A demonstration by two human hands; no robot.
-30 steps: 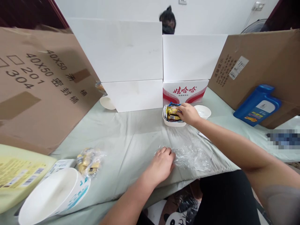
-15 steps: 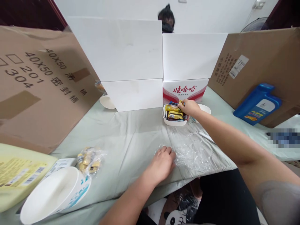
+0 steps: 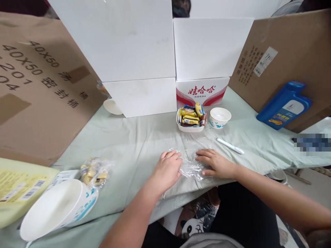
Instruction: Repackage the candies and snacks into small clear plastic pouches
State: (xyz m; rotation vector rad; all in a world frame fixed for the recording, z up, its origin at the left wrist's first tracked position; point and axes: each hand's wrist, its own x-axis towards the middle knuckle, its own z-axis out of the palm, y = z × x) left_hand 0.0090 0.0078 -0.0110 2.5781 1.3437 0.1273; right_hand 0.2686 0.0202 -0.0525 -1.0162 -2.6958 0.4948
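A crumpled clear plastic bag [image 3: 191, 168] lies on the cloth between my two hands. My left hand [image 3: 167, 168] rests at its left side, fingers curled together over the film. On the right edge of the bag is my right hand [image 3: 218, 164], palm down, with its fingers apart and touching the plastic. Beyond them stands a white square tub [image 3: 190, 129] heaped with small wrapped snacks; a yellow packet [image 3: 199, 109] leans upright at its back right. Beside the tub is a small paper bowl [image 3: 220, 119]. A white pen-like tool [image 3: 229, 146] lies just past my right hand.
White boxes [image 3: 150, 98] wall off the back, cardboard boxes [image 3: 38, 103] the sides. At left are a large paper bucket [image 3: 85, 206], a bag of yellow snacks [image 3: 95, 172] and a yellow container [image 3: 23, 189]. A blue bottle [image 3: 284, 106] leans at right. Another person's head shows behind.
My right hand has left the yellow packet in the tub and come back down onto the plastic bag. The bag is drawn closer together, and the view has tipped downward.
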